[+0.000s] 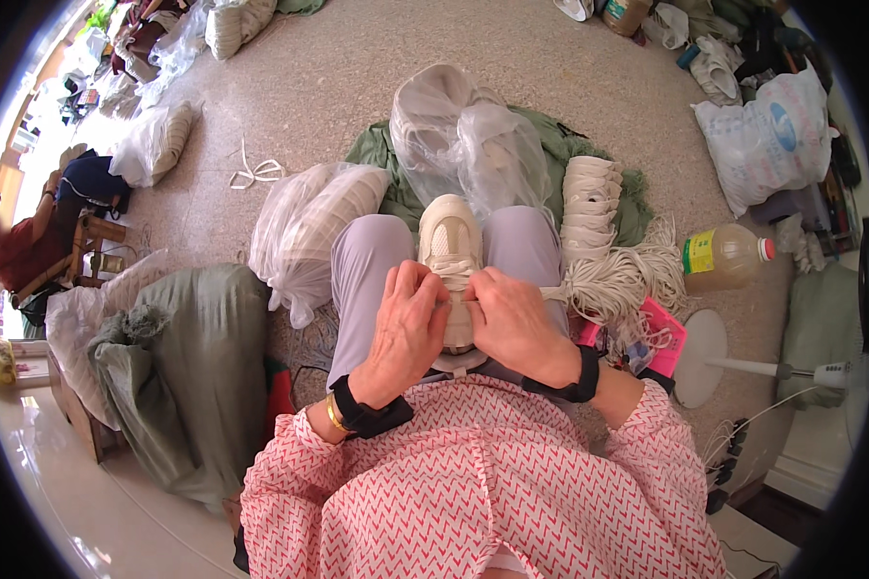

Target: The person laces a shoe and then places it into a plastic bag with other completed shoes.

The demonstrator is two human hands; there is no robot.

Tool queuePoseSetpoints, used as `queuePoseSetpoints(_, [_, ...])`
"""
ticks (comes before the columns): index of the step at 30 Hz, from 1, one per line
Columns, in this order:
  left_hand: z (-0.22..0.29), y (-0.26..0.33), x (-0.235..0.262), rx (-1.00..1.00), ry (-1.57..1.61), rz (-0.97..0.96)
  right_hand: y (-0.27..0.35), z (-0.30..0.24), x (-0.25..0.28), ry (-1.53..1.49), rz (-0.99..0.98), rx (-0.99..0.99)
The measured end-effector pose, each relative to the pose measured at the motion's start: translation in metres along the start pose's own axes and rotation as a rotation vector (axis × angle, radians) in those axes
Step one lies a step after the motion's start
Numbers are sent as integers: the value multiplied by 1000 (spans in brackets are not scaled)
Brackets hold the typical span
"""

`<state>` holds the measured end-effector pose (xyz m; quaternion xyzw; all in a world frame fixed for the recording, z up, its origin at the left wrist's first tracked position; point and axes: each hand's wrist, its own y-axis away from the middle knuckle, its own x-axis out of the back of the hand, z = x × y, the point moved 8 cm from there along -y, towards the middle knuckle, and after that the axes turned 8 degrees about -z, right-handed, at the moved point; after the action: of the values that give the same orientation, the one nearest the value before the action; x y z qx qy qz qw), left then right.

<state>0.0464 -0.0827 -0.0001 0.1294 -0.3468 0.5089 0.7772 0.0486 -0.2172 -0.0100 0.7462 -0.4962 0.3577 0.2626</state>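
a cream shoe (451, 239) is set between two knees, near the middle of the floor (309, 82), with its toe pointed away from the body. the shoe's top is touched by the left hand (407, 318) and the right hand (512, 318). the fingers of both are bent and close together, but whether a lace is pinched cannot be told.

the floor is speckled and tan. past the shoe, green cloth (388, 198) is covered partly by a clear bag (444, 125). cream cords (613, 280) are heaped just beside the right knee, and a bottle (724, 256) is placed near them. toward the floor's far right corner, a white sack (770, 140) is seen. by its left edge, another person (37, 236) is seen.
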Motion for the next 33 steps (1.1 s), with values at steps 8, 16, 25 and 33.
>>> queuePoseSetpoints(8, [2, -7, 2, 3, -61, 3, -5, 5, -2, -116, -25, -27])
queuePoseSetpoints(16, [-1, -18, -9, -69, -158, -77, -3, 12, 3, -163, 75, -8])
queuePoseSetpoints(25, [13, -22, 5, -143, -208, -177, -8, 10, 5, -135, 27, 40])
queuePoseSetpoints(33, [11, -26, -2, -110, -118, -220, -9, 15, 8, -123, 41, 52])
